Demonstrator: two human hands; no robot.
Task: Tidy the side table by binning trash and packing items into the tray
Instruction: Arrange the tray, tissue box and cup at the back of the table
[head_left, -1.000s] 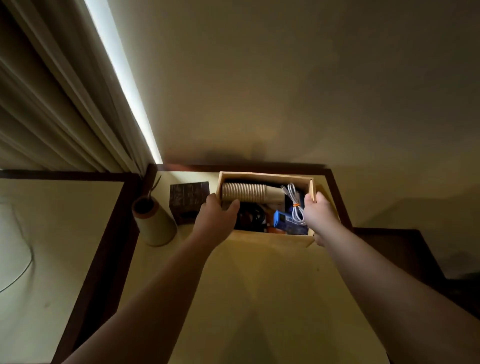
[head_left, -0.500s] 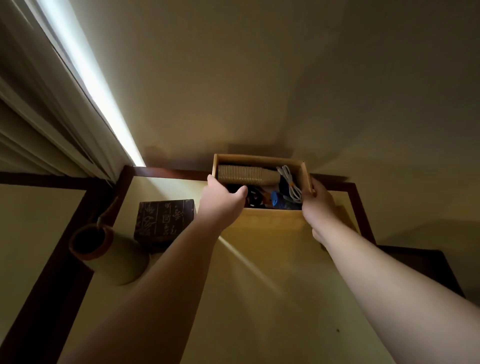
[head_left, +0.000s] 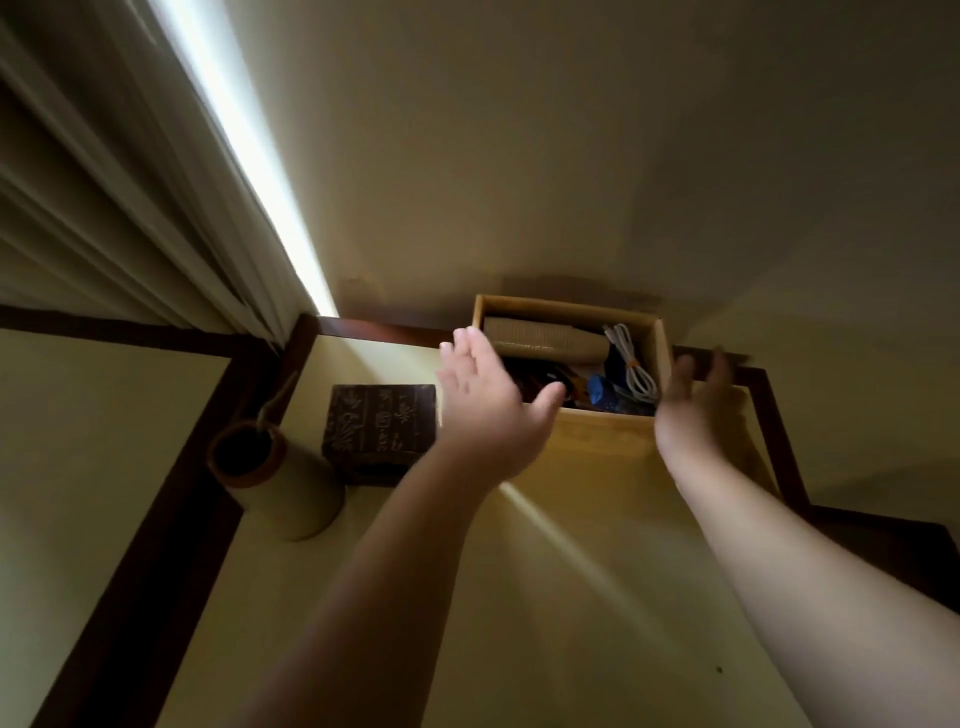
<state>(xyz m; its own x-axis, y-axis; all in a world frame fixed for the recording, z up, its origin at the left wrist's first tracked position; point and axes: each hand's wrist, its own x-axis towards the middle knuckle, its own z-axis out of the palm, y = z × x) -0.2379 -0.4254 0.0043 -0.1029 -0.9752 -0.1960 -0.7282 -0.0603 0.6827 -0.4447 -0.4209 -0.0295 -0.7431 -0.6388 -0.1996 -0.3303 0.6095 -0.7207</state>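
A wooden tray (head_left: 602, 428) stands at the far edge of the side table (head_left: 545, 597), against the wall. Inside it lie a stack of ribbed paper cups (head_left: 540, 338), a coiled white cable (head_left: 631, 364), a blue packet (head_left: 605, 397) and some dark items I cannot make out. My left hand (head_left: 488, 410) hovers in front of the tray's left end, fingers straight and spread, holding nothing. My right hand (head_left: 693, 402) is beside the tray's right wall, fingers extended and blurred, also empty.
A dark carved box (head_left: 379, 426) sits left of the tray. A cylindrical pot with a dark rim (head_left: 275, 478) stands at the table's left edge. Curtains hang at far left, a bright strip of light beside them. A dark wooden frame borders the table.
Both hands gripped the tray's ends and carried it to the table's back edge. Now they have let go and drawn slightly away with fingers spread.
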